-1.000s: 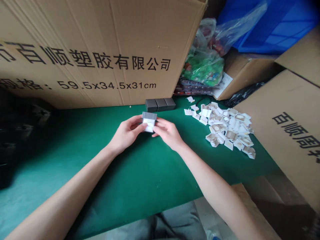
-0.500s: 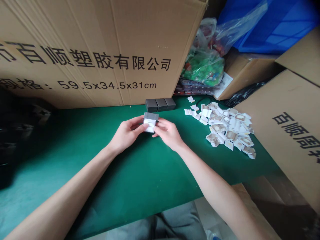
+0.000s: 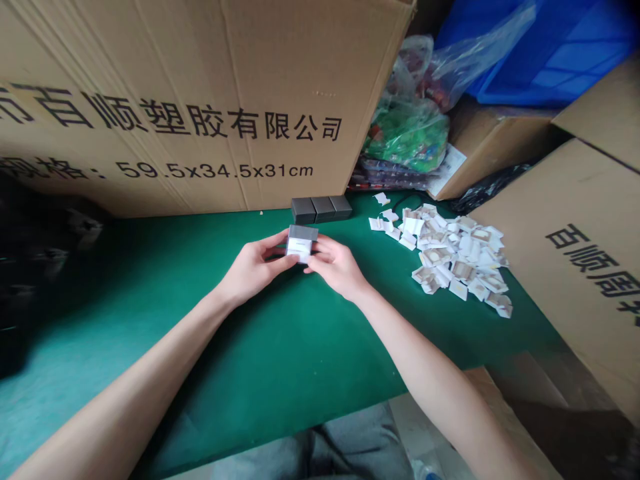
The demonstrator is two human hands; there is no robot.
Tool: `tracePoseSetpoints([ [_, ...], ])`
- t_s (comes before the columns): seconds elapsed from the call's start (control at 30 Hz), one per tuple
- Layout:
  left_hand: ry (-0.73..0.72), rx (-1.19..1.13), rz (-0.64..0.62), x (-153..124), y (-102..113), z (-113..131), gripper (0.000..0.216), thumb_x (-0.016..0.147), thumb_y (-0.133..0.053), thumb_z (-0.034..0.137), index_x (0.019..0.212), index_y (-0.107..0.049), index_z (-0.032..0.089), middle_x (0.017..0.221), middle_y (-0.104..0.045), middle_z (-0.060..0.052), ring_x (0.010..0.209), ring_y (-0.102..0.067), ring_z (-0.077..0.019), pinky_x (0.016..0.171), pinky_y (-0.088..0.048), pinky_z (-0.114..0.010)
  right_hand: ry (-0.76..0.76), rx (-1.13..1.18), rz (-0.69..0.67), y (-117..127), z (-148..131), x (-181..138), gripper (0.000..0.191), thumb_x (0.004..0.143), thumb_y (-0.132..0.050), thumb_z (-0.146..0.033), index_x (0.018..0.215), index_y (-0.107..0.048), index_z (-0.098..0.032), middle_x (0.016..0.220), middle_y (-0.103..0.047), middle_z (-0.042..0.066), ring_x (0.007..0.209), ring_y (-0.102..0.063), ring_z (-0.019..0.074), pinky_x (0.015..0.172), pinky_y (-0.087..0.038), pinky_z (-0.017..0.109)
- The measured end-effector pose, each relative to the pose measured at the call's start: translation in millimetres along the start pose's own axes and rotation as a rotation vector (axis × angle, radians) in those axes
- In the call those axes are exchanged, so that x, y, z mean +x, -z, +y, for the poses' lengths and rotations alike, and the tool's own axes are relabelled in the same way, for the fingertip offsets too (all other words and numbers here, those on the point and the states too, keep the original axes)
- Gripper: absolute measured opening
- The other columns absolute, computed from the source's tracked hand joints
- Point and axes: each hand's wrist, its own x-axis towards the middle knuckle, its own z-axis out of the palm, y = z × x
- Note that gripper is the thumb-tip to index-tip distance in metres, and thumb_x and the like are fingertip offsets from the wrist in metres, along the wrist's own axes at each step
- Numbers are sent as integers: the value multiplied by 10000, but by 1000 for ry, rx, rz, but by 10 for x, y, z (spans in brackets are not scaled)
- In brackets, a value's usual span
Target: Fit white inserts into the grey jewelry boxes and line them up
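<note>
You have a small grey box [image 3: 303,233] held in front of you, near the middle of the view, with its white front part [image 3: 299,247] facing you below a grey upper band; whether its underside touches the surface [image 3: 260,373] you cannot tell from here. Both of your hands are closed on it: your left hand [image 3: 253,267] grips its left side and your right hand [image 3: 339,267] its right side, the 2 thumbs near each other at the lower front edge and the other fingers partly hidden at the sides and behind. Just beyond the held box, 3 dark grey boxes [image 3: 323,209] stand side by side in a row on the green surface. To your right lies a loose, overlapping pile of folded white card pieces [image 3: 457,253], with a few strays at its far left edge. Behind the row rises a large cardboard carton [image 3: 210,53] printed with black Chinese characters, and a 2nd printed carton [image 3: 560,293] stands at the right. Between them sit a clear plastic bag of green items [image 3: 407,133] and, higher up, a blue plastic bin [image 3: 550,67]. Blurred black objects [image 3: 45,247] fill the left edge.
</note>
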Motion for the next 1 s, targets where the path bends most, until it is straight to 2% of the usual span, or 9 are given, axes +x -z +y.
tracePoseSetpoints([
  [0.37,0,42,8,10,28,-34,682,860,-743,465,1454,-582,172,1329,-708,-104,1182,-674,-337,1064,-489,-474,-3,2,6,-7,-6,-14,601,828,-722,-269,1409,-583,-207,1295,-715,85,1009,-747,234,847,-678,393],
  [0.63,23,-4,19,0,9,15,615,847,-748,438,1381,-640,152,1335,-701,-120,1177,-678,-340,1049,-509,-466,-4,39,-27,20,-14,-11,645,795,-687,-196,1427,-558,-178,1323,-697,105,1040,-735,242,901,-661,422],
  [0.8,13,16,10,0,16,23,575,863,-736,421,1370,-648,166,1323,-708,-110,1146,-694,-327,1022,-528,-445,0,25,-24,24,-3,-2,648,773,-683,-187,1408,-557,-172,1320,-694,110,1019,-730,230,850,-664,388],
  [1.0,4,19,6,3,19,-7,628,865,-737,432,1426,-606,182,1323,-708,-114,1155,-692,-326,1040,-522,-469,9,6,-12,17,1,3,596,770,-671,-171,1358,-582,-208,1268,-715,91,972,-726,210,813,-660,366],
])
